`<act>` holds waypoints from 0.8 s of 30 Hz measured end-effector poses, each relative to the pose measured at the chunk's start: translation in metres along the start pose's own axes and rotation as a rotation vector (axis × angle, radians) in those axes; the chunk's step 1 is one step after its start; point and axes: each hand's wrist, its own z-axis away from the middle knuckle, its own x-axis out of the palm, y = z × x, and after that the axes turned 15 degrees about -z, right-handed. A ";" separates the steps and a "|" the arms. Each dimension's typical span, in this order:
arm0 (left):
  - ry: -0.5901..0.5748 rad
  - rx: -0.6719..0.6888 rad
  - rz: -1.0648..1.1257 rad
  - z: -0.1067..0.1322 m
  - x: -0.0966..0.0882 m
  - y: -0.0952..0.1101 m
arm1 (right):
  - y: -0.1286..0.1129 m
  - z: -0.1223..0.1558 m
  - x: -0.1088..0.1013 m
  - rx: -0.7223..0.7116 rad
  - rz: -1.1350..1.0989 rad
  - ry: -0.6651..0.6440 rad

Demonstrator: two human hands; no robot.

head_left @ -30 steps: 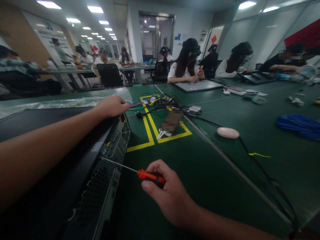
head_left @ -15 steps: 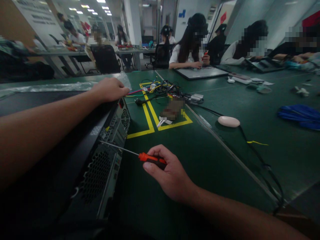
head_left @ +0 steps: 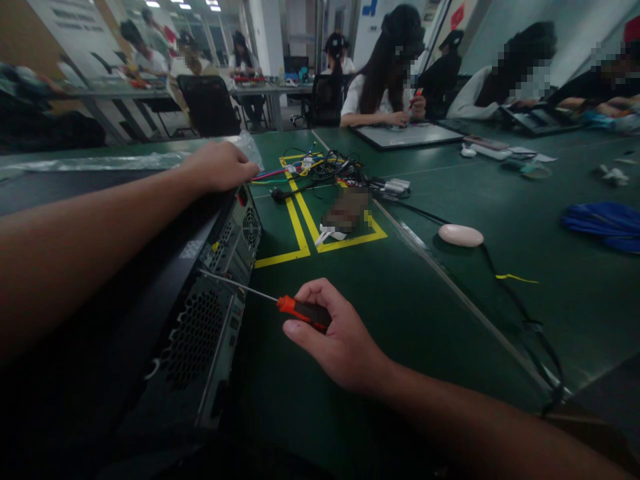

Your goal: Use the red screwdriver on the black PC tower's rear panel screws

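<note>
A black desktop computer case [head_left: 200, 250] lies on its side at the left, its metal back panel with vent holes and ports facing right. My left hand [head_left: 217, 165] is closed over the far top corner of the case, most of its fingers hidden behind the edge. In my right hand [head_left: 345, 340] is a screwdriver [head_left: 303, 311] with an orange and black handle, held between thumb and fingers. Its long shaft reaches left, and the tip meets the back panel close to the upper edge. Whether a screw sits under the tip is too small to tell.
Beyond the case lie tangled cables [head_left: 335, 167] and a pixelated dark object [head_left: 347, 210] within yellow tape [head_left: 285, 257] on the green table. A pale oval object [head_left: 461, 235] and a blue bundle [head_left: 605, 227] are at right. Across the table, a co-worker [head_left: 380, 87] sits by a flat panel [head_left: 410, 135].
The screwdriver handle has turned a little in my right hand, its tip still on the back panel. My left hand keeps its place on the case. The view has shifted slightly.
</note>
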 end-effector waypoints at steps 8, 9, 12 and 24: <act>-0.007 -0.029 -0.016 0.003 -0.001 0.003 | 0.000 0.000 -0.002 -0.012 0.071 0.020; 0.000 -0.027 -0.019 0.003 -0.001 0.003 | 0.001 0.000 -0.002 -0.016 0.077 0.023; -0.003 -0.021 -0.003 0.003 -0.002 0.004 | 0.003 0.001 -0.002 -0.019 0.084 0.021; -0.022 -0.021 -0.006 0.003 -0.003 0.002 | -0.002 0.002 -0.001 0.010 0.052 0.022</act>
